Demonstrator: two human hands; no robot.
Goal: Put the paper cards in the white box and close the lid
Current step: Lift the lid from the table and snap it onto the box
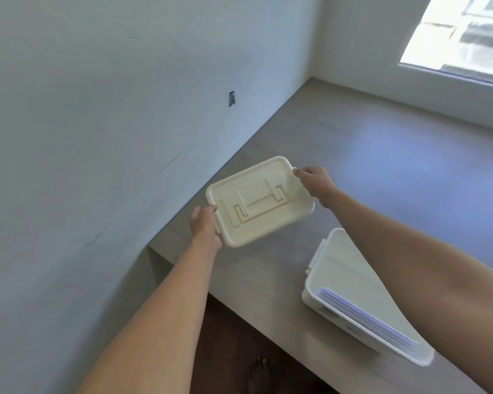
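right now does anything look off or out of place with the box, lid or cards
Nothing looks damaged or spilled. The lid is off the white box, held in the air by the left hand and right hand. The paper cards stand on edge inside the open box, leaning against its near wall, on the counter.

Lid sits between both hands over the counter, top side with handle facing the camera. Left hand on its near-left end, right hand on its far-right corner. Box on the counter, right of and nearer than the lid, apart from it, partly hidden by the right forearm. Cards stand on edge inside the box, along its near-left wall. Wall left of the counter, window far right. Bare foot on the floor below the counter's near edge.
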